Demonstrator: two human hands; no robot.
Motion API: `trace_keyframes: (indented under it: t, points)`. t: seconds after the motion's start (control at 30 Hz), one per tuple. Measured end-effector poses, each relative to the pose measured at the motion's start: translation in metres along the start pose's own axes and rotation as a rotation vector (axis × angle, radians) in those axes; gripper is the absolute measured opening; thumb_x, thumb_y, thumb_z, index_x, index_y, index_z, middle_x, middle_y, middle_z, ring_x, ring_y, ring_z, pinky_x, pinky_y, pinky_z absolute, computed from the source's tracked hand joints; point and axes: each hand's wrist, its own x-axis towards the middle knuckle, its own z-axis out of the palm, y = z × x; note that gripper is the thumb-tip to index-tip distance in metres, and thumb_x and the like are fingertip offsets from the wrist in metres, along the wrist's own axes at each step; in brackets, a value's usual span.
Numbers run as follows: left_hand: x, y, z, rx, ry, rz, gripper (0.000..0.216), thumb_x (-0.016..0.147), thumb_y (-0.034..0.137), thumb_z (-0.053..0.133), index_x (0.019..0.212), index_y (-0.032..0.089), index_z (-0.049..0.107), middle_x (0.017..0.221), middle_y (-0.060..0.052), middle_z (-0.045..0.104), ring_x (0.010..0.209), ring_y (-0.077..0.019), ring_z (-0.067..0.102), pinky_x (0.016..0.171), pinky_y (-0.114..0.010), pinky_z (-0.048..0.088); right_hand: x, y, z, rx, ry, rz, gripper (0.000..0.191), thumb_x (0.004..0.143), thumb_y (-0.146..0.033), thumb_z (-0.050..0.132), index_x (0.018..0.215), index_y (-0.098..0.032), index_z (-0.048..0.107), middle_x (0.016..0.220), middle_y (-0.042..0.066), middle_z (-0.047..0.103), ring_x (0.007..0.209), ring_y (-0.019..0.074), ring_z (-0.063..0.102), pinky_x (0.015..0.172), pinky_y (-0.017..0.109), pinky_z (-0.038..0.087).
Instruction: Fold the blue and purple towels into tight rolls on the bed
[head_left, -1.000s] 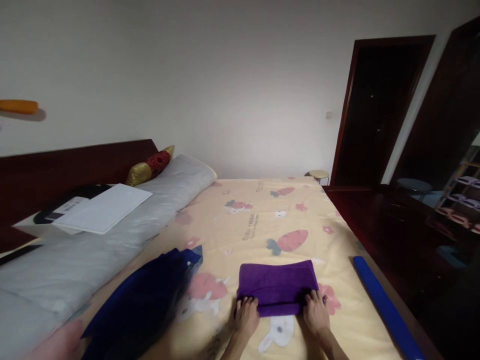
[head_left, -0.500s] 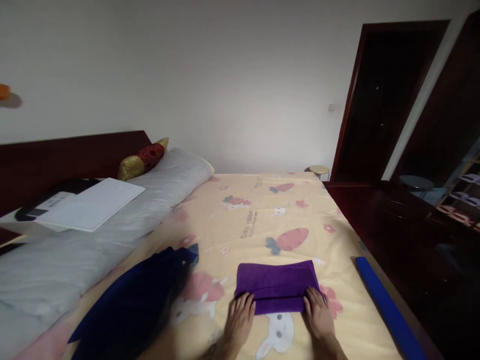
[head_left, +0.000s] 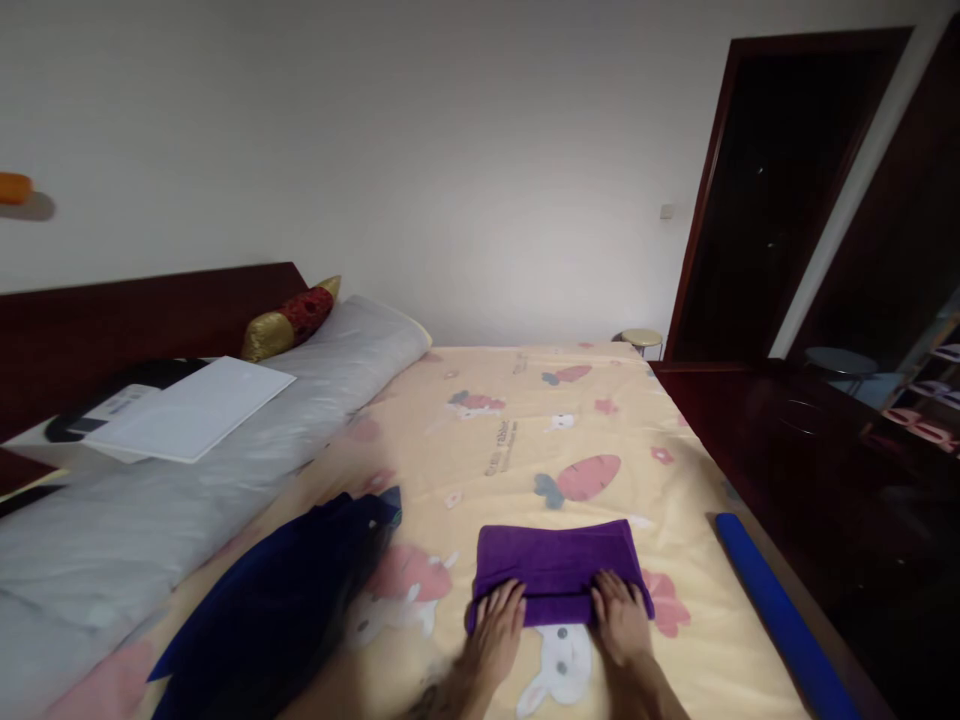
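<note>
A folded purple cloth, towel-like [head_left: 559,560], lies flat on the bedsheet in front of me, with a folded strip along its near edge. My left hand [head_left: 501,630] rests on the left part of that strip, its fingers stretched out over the fabric. On the right part lies my right hand [head_left: 621,615], fingers also extended and slightly spread. Both palms face down, and neither hand grips the cloth. A corner of cloth shows beyond each hand. To the left, a crumpled dark blue cloth [head_left: 277,600] lies on the bed.
The bed carries a cream sheet [head_left: 480,480] with carrot and rabbit prints. Along the right edge lies a blue roll [head_left: 780,610]. A grey pillow [head_left: 247,470] with white sheets [head_left: 195,405] stands by the headboard [head_left: 142,310]. A stool [head_left: 641,338] is beyond the bed.
Both hands have slid inward along the near strip, closer together, uncovering the cloth's outer corners. The cloth stays in place, and the view has shifted slightly.
</note>
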Motion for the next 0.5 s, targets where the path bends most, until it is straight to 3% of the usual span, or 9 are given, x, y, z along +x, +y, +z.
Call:
trace_keyframes:
  t: [0.1, 0.2, 0.27, 0.33, 0.43, 0.5]
  points:
    - [-0.015, -0.042, -0.003, 0.075, 0.036, -0.075, 0.040, 0.097, 0.030, 0.033, 0.131, 0.030, 0.055, 0.133, 0.000, 0.060, 0.122, -0.0176, 0.053, 0.102, -0.038, 0.037, -0.007, 0.047, -0.004, -0.089, 0.048, 0.044, 0.044, 0.096, -0.037, 0.031, 0.130, -0.026, 0.057, 0.141, 0.004, 0.049, 0.136, 0.0267, 0.036, 0.111, 0.051, 0.026]
    - [-0.024, -0.050, -0.001, 0.134, 0.094, -0.155, 0.040, 0.095, 0.029, 0.034, 0.125, 0.025, 0.060, 0.132, -0.003, 0.061, 0.123, -0.0214, 0.053, 0.101, -0.042, 0.038, -0.011, 0.060, -0.004, -0.146, 0.077, 0.102, 0.045, 0.095, -0.038, 0.032, 0.129, -0.025, 0.058, 0.144, 0.004, 0.045, 0.138, 0.0285, 0.032, 0.111, 0.055, 0.023]
    - [-0.022, -0.036, 0.001, 0.147, 0.133, -0.145, 0.038, 0.094, 0.028, 0.036, 0.122, 0.024, 0.063, 0.130, -0.005, 0.062, 0.125, -0.0233, 0.051, 0.103, -0.044, 0.037, -0.012, 0.048, -0.004, -0.148, 0.113, 0.141, 0.049, 0.096, -0.040, 0.029, 0.132, -0.021, 0.056, 0.147, 0.007, 0.040, 0.139, 0.0288, 0.030, 0.111, 0.055, 0.022]
    - [-0.014, -0.012, 0.002, 0.114, 0.144, -0.103, 0.038, 0.095, 0.027, 0.036, 0.122, 0.024, 0.063, 0.128, -0.006, 0.063, 0.124, -0.0225, 0.052, 0.104, -0.042, 0.038, -0.012, 0.024, -0.003, -0.091, 0.107, 0.080, 0.051, 0.096, -0.040, 0.026, 0.134, -0.019, 0.053, 0.149, 0.008, 0.036, 0.140, 0.0271, 0.030, 0.112, 0.052, 0.022]
    - [0.003, 0.030, 0.008, -0.023, 0.079, 0.019, 0.040, 0.096, 0.029, 0.033, 0.127, 0.023, 0.059, 0.127, -0.006, 0.063, 0.119, -0.0185, 0.056, 0.101, -0.036, 0.042, -0.008, -0.015, -0.002, 0.052, -0.023, -0.133, 0.049, 0.098, -0.038, 0.024, 0.136, -0.023, 0.050, 0.145, 0.006, 0.043, 0.137, 0.0215, 0.035, 0.113, 0.044, 0.023]
    - [0.013, 0.049, 0.012, -0.107, 0.015, 0.080, 0.041, 0.096, 0.029, 0.032, 0.129, 0.023, 0.057, 0.129, -0.006, 0.063, 0.118, -0.0171, 0.056, 0.101, -0.034, 0.043, -0.003, -0.029, -0.002, 0.096, -0.093, -0.190, 0.048, 0.098, -0.036, 0.023, 0.135, -0.025, 0.051, 0.139, 0.005, 0.051, 0.133, 0.0196, 0.041, 0.112, 0.042, 0.024]
